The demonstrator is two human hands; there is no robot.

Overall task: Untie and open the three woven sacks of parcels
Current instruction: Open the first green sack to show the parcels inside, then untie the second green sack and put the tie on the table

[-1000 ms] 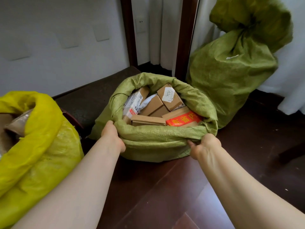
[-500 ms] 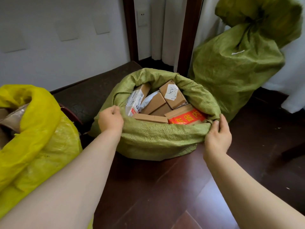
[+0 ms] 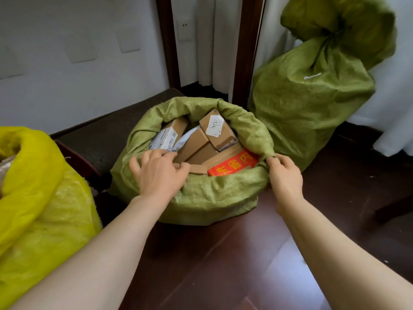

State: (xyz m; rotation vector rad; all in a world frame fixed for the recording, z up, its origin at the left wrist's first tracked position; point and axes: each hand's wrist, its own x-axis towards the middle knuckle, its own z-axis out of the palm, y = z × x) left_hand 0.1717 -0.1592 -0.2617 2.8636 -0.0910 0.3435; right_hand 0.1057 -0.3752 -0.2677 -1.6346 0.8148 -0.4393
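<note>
An open green woven sack (image 3: 214,198) sits on the floor in the middle, its rim rolled down around several cardboard parcels (image 3: 194,144) and one red-orange parcel (image 3: 232,166). My left hand (image 3: 158,173) rests with spread fingers over the near-left rim and the parcels, holding nothing that I can see. My right hand (image 3: 283,175) pinches the rolled rim at the sack's right side. A yellow woven sack (image 3: 42,211) stands open at the left. A second green sack (image 3: 312,95) stands behind at the right, its neck bunched and tied shut.
Dark wooden floor (image 3: 223,265) lies in front. A white wall (image 3: 78,63) and a dark door frame (image 3: 243,52) stand behind the sacks. White curtains (image 3: 393,113) hang at the right behind the tied sack.
My left hand has let go of the rim and moved right over the parcels with fingers spread. My right hand has closed on the rim at the right side.
</note>
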